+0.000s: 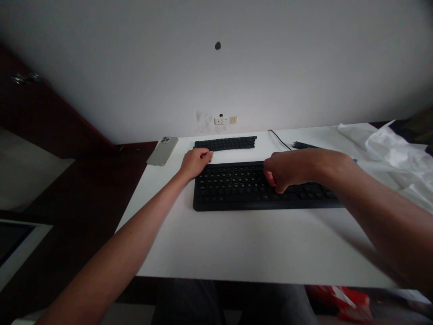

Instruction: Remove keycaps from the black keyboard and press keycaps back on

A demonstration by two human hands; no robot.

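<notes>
A black computer keyboard (233, 197) lies flat on the white table (216, 243). Several of its middle rows show small pale squares. My left hand (195, 162) rests at its top left corner with the fingers curled in; whatever they may hold is hidden. Over the right half of the keyboard my right hand (287, 170) is closed, its lower fingertip touching the keys near the bottom rows. The back of that hand hides what is inside its grip. Behind the keyboard, rows of loose black keycaps (225, 143) lie close together, just beyond my left hand.
A pale smartphone (163, 151) lies at the table's left back edge. Behind my right hand are a black cable (279, 139) and a dark slim object (304, 145). Crumpled white plastic wrapping (402, 151) covers the right side. A wall with sockets (226, 120) stands behind.
</notes>
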